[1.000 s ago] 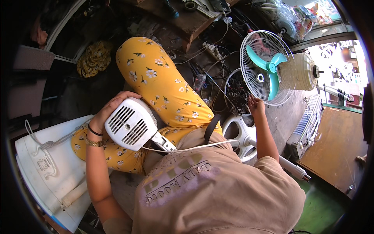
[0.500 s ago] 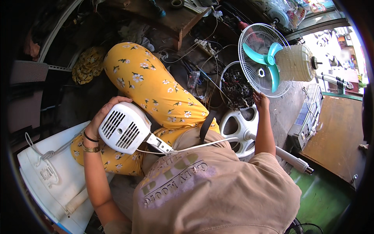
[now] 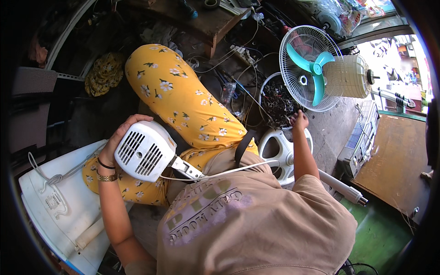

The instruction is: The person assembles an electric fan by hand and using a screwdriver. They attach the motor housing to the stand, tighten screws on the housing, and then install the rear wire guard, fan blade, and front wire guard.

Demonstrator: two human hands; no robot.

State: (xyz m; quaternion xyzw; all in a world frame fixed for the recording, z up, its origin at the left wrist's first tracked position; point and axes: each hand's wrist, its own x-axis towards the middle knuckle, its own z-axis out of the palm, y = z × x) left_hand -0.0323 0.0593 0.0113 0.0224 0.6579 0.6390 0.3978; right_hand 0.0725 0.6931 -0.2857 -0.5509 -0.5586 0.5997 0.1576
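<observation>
A white fan motor housing (image 3: 145, 150) with dark vent slots rests against my lap, its neck bracket and white cord trailing toward my waist. My left hand (image 3: 120, 137) grips its left side and top, fingers wrapped over the edge. Over the near right rim of a round tub of dark screws and small parts (image 3: 277, 103) is my right hand (image 3: 299, 120), its fingers curled together. Whatever they hold, if anything, is too small to tell. Below that hand lies a white round fan base (image 3: 279, 153) with its pole (image 3: 341, 188) pointing right.
A fan grille with teal blades (image 3: 316, 68) stands beyond the tub, beside a cream ribbed container (image 3: 350, 75). To the left lies a white panel (image 3: 43, 192) with a grey cord. Cables and a power strip (image 3: 243, 54) litter the floor near a wooden table (image 3: 208, 27).
My right hand has shifted slightly left along the tub's near rim, its fingers now more curled. My left hand and the motor housing have hardly moved.
</observation>
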